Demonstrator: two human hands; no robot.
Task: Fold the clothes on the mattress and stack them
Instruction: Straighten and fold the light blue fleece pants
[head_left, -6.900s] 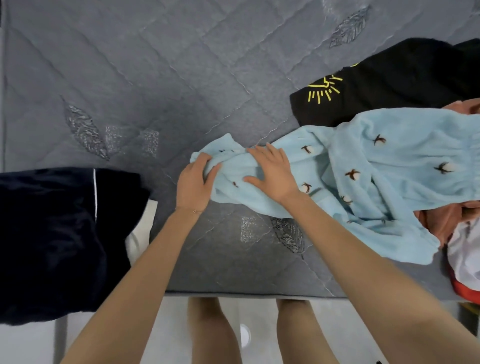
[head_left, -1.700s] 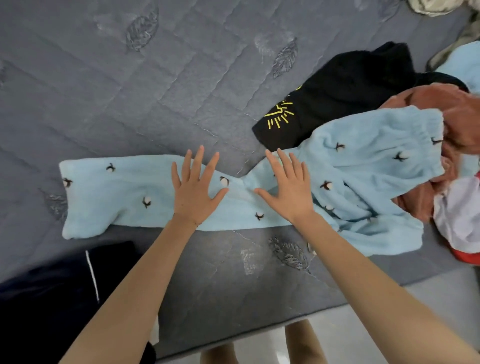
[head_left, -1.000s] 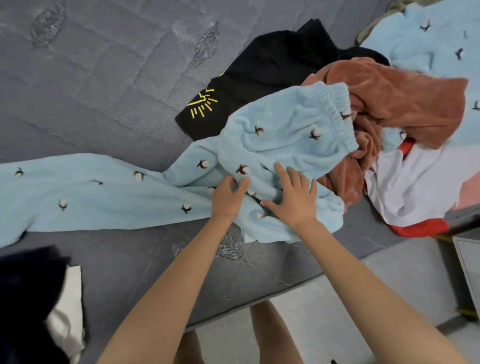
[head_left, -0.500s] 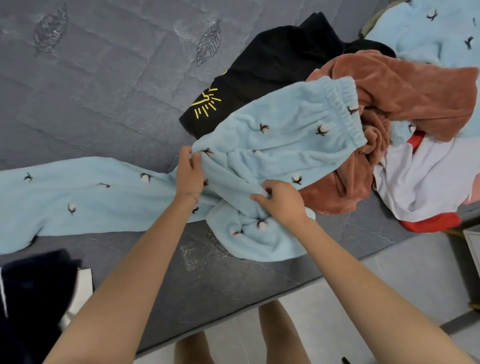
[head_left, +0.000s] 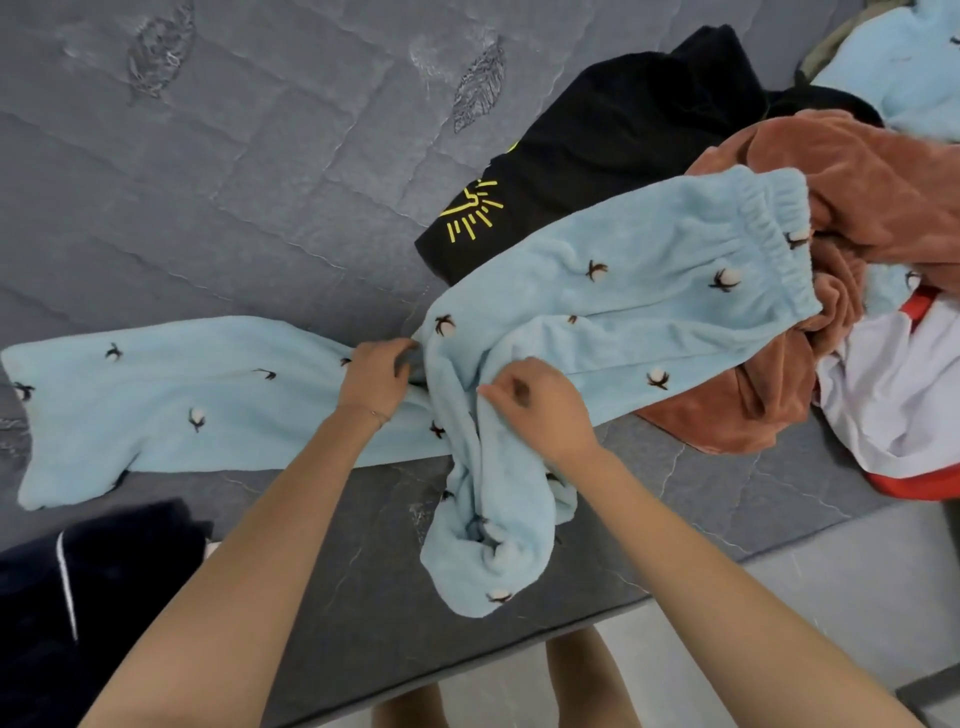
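Light blue fleece trousers (head_left: 613, 306) with small cotton-boll motifs lie across the grey quilted mattress (head_left: 234, 171). One leg stretches flat to the left. The other leg is bunched and hangs in a loop toward the mattress's front edge. The elastic waistband rests on the pile at the right. My left hand (head_left: 376, 382) grips the fabric at the crotch. My right hand (head_left: 535, 405) pinches the bunched leg just to its right, fingers curled into the fleece.
A black garment (head_left: 597, 140) with a yellow sun print lies behind the trousers. A rust-brown fleece (head_left: 857, 182), a white-and-red garment (head_left: 904, 405) and another light blue piece (head_left: 904, 67) are heaped at the right. A folded dark navy garment (head_left: 67, 608) sits at the front left.
Both hands went from pressing flat on the straightened left leg to gripping the crotch area. The second leg has since been pulled out of the heap and now hangs bunched toward the front edge.
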